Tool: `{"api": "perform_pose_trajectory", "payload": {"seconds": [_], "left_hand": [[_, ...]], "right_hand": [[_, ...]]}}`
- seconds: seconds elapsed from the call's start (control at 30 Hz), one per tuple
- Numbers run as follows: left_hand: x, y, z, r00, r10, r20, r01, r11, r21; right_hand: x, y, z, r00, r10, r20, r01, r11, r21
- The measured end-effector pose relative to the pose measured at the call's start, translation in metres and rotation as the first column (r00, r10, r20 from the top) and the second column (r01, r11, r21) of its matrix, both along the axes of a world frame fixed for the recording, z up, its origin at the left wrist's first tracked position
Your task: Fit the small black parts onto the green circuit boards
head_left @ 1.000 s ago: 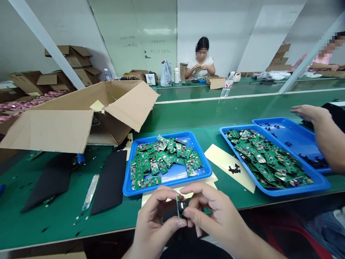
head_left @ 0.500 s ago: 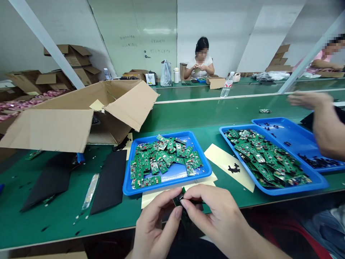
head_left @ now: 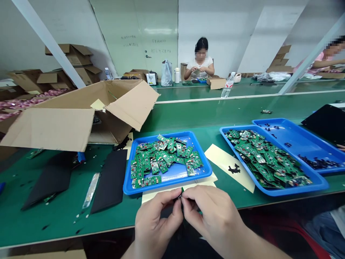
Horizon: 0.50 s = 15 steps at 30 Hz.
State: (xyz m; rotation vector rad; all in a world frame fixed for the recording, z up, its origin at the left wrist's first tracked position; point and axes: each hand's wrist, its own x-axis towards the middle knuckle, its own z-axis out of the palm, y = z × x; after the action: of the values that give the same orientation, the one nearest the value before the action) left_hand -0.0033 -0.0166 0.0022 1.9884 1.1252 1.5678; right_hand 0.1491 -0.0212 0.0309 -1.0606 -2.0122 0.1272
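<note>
My left hand and my right hand meet at the near edge of the green table, fingers pinched together on a small green circuit board that is mostly hidden between the fingertips. Just beyond them stands a blue tray holding several green circuit boards. A yellowish paper sheet lies under the tray's near edge.
A second blue tray of circuit boards and a third blue tray with small black parts stand at the right. An open cardboard box lies at the left, black pads before it. People sit at the far bench.
My hands have closed together over the small board, turning it until it is nearly hidden. The neighbouring person's arm at the right has withdrawn from above the trays.
</note>
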Motion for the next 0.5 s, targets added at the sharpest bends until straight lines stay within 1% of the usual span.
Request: {"api": "perform_pose_trajectory", "payload": {"seconds": [0.1,0.2,0.3,0.33,0.37,0.4,0.43,0.47,0.5], "left_hand": [[0.004,0.002,-0.003,0.999,0.038,-0.032,-0.037,0.999,0.020],[0.006,0.003,-0.001,0.997,0.063,-0.039,-0.061,0.998,0.031],[0.004,0.001,0.002,0.995,0.092,-0.043,-0.090,0.995,0.043],[0.003,0.000,0.002,0.995,0.093,-0.028,-0.092,0.995,0.037],[0.002,-0.001,0.002,0.996,0.089,0.000,-0.089,0.996,0.013],[0.000,-0.002,0.002,0.996,0.082,0.041,-0.081,0.996,-0.029],[0.000,-0.003,0.002,0.993,0.076,0.095,-0.068,0.994,-0.085],[-0.001,-0.003,0.001,0.986,0.075,0.150,-0.052,0.987,-0.153],[0.000,-0.004,0.000,0.976,0.080,0.203,-0.036,0.976,-0.213]], "right_hand": [[-0.005,-0.001,-0.005,0.998,-0.054,-0.022,0.055,0.997,0.058],[-0.005,0.001,-0.012,0.993,-0.098,-0.061,0.101,0.993,0.053],[0.003,0.008,-0.017,0.975,-0.189,-0.113,0.191,0.982,0.004],[0.007,0.010,-0.017,0.967,-0.216,-0.135,0.213,0.976,-0.036],[0.011,0.012,-0.017,0.962,-0.221,-0.162,0.206,0.973,-0.107],[0.015,0.012,-0.017,0.960,-0.197,-0.197,0.156,0.966,-0.207],[0.018,0.012,-0.016,0.957,-0.147,-0.250,0.060,0.944,-0.324],[0.019,0.009,-0.016,0.941,-0.090,-0.327,-0.065,0.898,-0.436],[0.018,0.006,-0.017,0.906,-0.048,-0.422,-0.203,0.824,-0.529]]}}
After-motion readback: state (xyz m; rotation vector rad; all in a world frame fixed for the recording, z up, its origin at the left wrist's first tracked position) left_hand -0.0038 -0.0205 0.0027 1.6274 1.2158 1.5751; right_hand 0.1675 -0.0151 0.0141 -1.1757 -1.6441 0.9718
